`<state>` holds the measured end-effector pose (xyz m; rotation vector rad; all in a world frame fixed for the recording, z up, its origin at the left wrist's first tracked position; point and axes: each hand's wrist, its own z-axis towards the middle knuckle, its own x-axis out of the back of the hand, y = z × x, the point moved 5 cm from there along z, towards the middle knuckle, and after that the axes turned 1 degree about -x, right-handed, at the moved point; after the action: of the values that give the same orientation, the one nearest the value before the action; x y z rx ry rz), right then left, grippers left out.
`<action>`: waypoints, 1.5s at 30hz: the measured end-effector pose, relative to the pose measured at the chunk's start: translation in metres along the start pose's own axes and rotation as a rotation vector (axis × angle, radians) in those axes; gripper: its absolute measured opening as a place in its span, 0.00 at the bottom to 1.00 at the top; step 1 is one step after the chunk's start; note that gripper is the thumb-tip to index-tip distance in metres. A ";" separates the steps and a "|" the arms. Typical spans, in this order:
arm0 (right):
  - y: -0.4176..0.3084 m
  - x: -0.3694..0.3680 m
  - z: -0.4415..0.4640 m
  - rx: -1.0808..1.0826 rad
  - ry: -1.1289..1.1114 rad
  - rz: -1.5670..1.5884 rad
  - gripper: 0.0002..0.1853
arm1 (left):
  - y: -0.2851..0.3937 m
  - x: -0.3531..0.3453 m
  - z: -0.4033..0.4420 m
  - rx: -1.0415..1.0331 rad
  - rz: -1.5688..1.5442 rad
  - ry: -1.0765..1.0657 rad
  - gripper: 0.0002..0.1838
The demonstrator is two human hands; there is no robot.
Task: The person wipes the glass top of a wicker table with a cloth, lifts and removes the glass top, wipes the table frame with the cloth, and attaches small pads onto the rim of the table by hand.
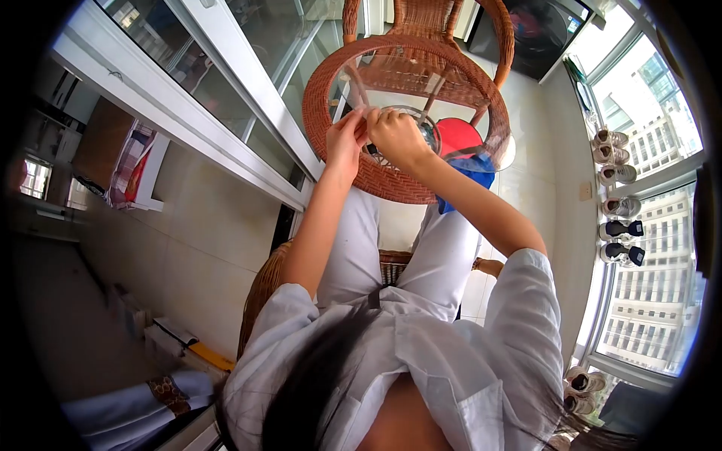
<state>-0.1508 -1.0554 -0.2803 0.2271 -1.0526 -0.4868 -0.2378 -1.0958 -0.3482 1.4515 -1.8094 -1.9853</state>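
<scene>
Both of my hands meet above the near left part of a round wicker table with a glass top. My left hand is closed, fingertips pinched together and turned toward the other hand. Right against it, my right hand is closed too, its knuckles facing up. Whatever lies between the fingertips is too small or too hidden to name. Blue cloth or plastic shows at the table's near right edge, beside my right forearm. A red round-edged thing lies near it; whether on or under the glass I cannot tell.
Across the table stands a wicker chair. Sliding glass doors with a white frame run along the left. Several shoes line the windowsill at right. A dark front-loading machine stands at the back right.
</scene>
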 end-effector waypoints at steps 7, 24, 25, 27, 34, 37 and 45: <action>-0.028 -0.023 -0.016 0.031 -0.107 0.165 0.05 | -0.038 0.041 -0.008 0.040 0.007 0.093 0.10; -0.067 -0.079 -0.077 0.056 -0.075 0.077 0.19 | -0.071 0.062 -0.026 0.078 0.041 0.164 0.11; -0.067 -0.083 -0.080 0.035 -0.096 0.099 0.20 | -0.072 0.063 -0.028 0.075 0.043 0.162 0.11; -0.064 -0.088 -0.086 0.010 -0.082 0.177 0.20 | -0.078 0.063 -0.032 0.067 0.056 0.146 0.13; -0.028 -0.049 -0.121 -0.302 0.083 0.623 0.24 | -0.082 0.072 -0.026 0.074 0.120 0.093 0.14; 0.015 -0.031 -0.154 -0.605 0.145 0.561 0.23 | -0.075 0.073 -0.020 0.089 0.307 0.049 0.09; 0.054 -0.072 -0.202 -0.843 -0.082 0.476 0.56 | -0.058 0.087 -0.004 0.295 0.690 -0.008 0.07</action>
<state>0.0114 -0.9831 -0.4119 -0.7782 -0.8613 -0.4667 -0.2534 -1.1352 -0.4440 0.6927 -2.2625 -1.4230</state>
